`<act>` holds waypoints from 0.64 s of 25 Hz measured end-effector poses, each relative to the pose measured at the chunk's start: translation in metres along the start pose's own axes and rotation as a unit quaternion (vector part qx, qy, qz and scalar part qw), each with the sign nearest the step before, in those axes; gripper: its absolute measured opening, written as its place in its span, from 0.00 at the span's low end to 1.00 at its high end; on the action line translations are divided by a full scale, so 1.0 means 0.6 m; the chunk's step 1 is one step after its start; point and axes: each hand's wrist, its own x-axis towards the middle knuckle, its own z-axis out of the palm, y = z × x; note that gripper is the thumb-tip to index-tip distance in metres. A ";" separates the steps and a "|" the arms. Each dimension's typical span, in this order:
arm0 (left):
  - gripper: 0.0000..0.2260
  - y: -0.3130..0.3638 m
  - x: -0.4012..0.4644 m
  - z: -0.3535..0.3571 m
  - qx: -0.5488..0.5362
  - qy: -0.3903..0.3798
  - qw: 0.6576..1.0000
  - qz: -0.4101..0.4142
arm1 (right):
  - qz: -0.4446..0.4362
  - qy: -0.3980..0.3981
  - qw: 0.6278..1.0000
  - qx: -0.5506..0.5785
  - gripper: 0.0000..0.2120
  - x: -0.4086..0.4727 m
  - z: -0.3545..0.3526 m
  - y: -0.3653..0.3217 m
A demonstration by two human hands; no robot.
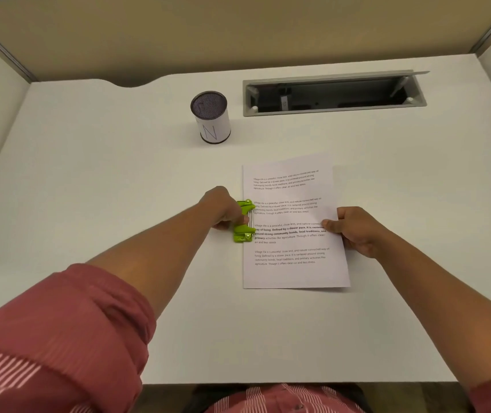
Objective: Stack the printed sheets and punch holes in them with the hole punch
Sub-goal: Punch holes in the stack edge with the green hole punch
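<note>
A stack of printed sheets [293, 263] lies on the white desk [119, 189], right of centre, with a lower sheet's corner peeking out at the top. A bright green hole punch [243, 222] sits over the stack's left edge at mid-height. My left hand [223, 207] is closed over the punch from the left. My right hand [354, 231] grips the stack's right edge, thumb on top of the paper.
A mesh pen cup [211, 117] wrapped in white paper stands behind the sheets. An open cable tray [333, 93] is sunk into the desk at the back right. Beige partition walls [238, 31] enclose the desk.
</note>
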 end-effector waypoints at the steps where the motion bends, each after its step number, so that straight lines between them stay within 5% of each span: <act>1: 0.19 -0.001 -0.003 0.001 0.005 0.008 1.000 0.005 | -0.001 0.002 1.000 -0.002 0.05 -0.002 0.001 -0.001; 8: 0.13 -0.007 -0.042 0.016 0.091 0.094 0.989 0.072 | -0.037 0.038 0.998 -0.033 0.06 -0.024 0.011 -0.005; 16: 0.12 -0.010 -0.059 0.019 -0.037 0.086 0.994 0.056 | -0.060 0.084 0.993 -0.056 0.06 -0.055 -0.019 -0.012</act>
